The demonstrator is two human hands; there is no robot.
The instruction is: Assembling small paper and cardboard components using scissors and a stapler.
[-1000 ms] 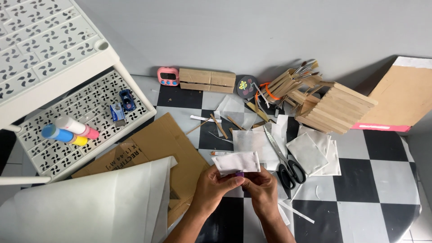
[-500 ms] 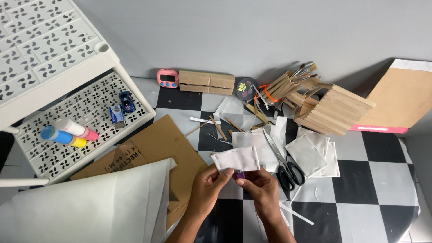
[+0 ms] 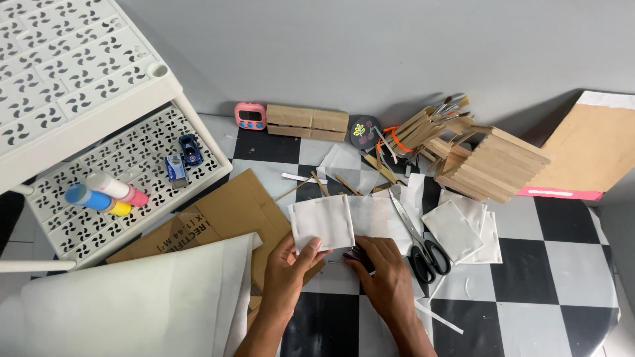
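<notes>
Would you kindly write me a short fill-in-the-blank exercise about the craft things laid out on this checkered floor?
1. The left hand holds a white ____ square.
2. The scissors have ____ handles.
3. The paint bottles lie on the ____ shelf of the white rack.
4. The pink timer stands beside a ____ block.

Missing words: paper; black; lower; wooden

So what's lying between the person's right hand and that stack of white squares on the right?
In the head view, black-handled scissors lie between the right hand and the stack of white squares, handles nearest the hand.
</notes>
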